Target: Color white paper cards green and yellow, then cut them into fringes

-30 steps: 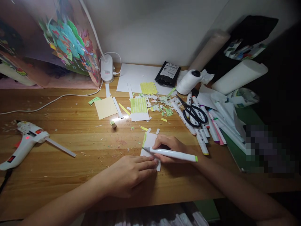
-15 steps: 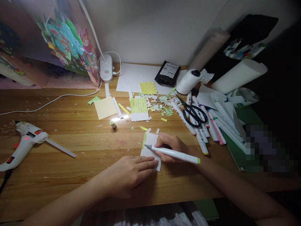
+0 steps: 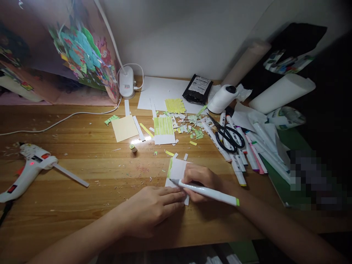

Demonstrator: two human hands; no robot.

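Observation:
My right hand [image 3: 202, 181] is closed round a white marker [image 3: 217, 194] with a green end. The marker's tip touches a white paper piece [image 3: 178, 168] near its left edge, where a light green stripe runs down. Flat on the lower part of that paper lies my left hand [image 3: 159, 205], its fingers stretched out and holding nothing. Beyond the paper is a card with green stripes [image 3: 164, 130], and behind that a yellow-green fringed piece [image 3: 175, 105]. A small green-topped cap [image 3: 133, 148] stands left of them.
A glue gun [image 3: 30, 168] lies at the left. Black scissors [image 3: 228, 137] rest on several markers [image 3: 238, 168] at the right. Paper scraps [image 3: 196, 132], a cream square [image 3: 125, 128], a black packet [image 3: 198, 89] and a white roll [image 3: 221, 99] are farther back.
The marker tip has moved slightly down along the paper's left side, and the green stripe reaches lower. The whole view has shifted a little.

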